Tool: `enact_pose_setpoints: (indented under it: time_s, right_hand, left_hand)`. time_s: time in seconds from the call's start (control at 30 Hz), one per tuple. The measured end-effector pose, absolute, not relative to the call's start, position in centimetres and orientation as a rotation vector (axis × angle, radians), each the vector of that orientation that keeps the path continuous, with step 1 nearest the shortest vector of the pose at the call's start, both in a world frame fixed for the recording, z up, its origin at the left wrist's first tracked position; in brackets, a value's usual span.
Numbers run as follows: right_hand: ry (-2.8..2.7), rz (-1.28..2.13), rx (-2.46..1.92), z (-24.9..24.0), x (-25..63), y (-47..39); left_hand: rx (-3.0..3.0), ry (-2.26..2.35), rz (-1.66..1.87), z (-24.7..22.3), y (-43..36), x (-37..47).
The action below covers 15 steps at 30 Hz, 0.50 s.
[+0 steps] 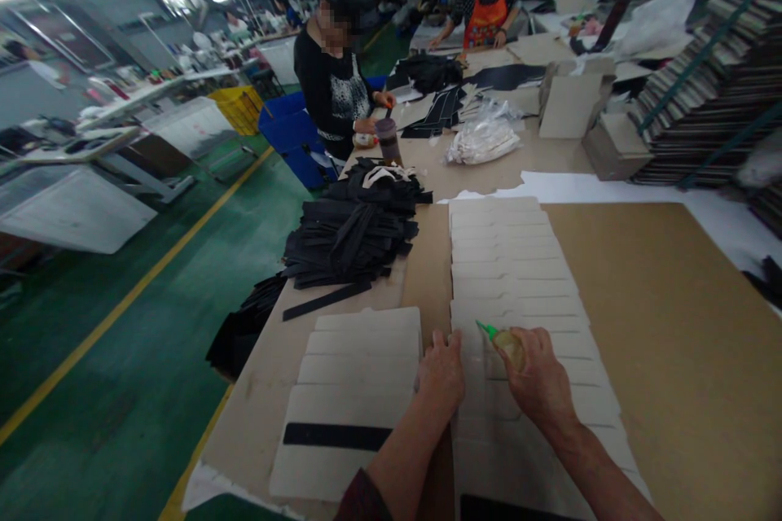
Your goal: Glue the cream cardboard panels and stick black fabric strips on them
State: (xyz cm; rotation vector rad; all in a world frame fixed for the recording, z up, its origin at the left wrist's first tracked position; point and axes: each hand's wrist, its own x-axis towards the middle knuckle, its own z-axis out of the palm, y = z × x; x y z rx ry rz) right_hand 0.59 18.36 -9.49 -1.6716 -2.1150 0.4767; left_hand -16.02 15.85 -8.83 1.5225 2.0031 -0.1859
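Observation:
My right hand (541,374) is wrapped round a small squeeze bottle (510,348) of yellowish liquid. Its green nozzle points left and touches or hovers just above a row of overlapping pale board pieces (510,289); I cannot tell which. My left hand (441,373) rests at the left edge of that row, its fingers bent a little and apart, with nothing visible in it. To its left lies a second overlapping set of pale boards (360,354), with a black strip (336,435) across the nearest one. Part of another black strip (513,509) shows at the bottom edge.
A heap of black strips (354,232) lies beyond the left boards. Further back are a plastic bag (485,134), a dark-lidded cup (388,142) and two people at the table. Tied stacks of board (709,106) rise at the right. A yellow-lined green floor (201,236) borders the table.

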Motion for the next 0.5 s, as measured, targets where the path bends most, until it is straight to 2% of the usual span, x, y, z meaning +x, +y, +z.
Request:
enact_pose_setpoints:
  time_s: [0.3, 0.5]
  right_hand:
    - [-2.079, 0.377, -1.730, -9.1, 2.0, 18.9]
    - [-2.144, 0.451, -1.693, -9.0, 1.6, 18.8]
  left_hand:
    - [1.556, 2.008, -0.137, -9.4, 15.5, -16.3]
    - [1.577, 2.003, -0.132, -9.5, 15.5, -16.4]
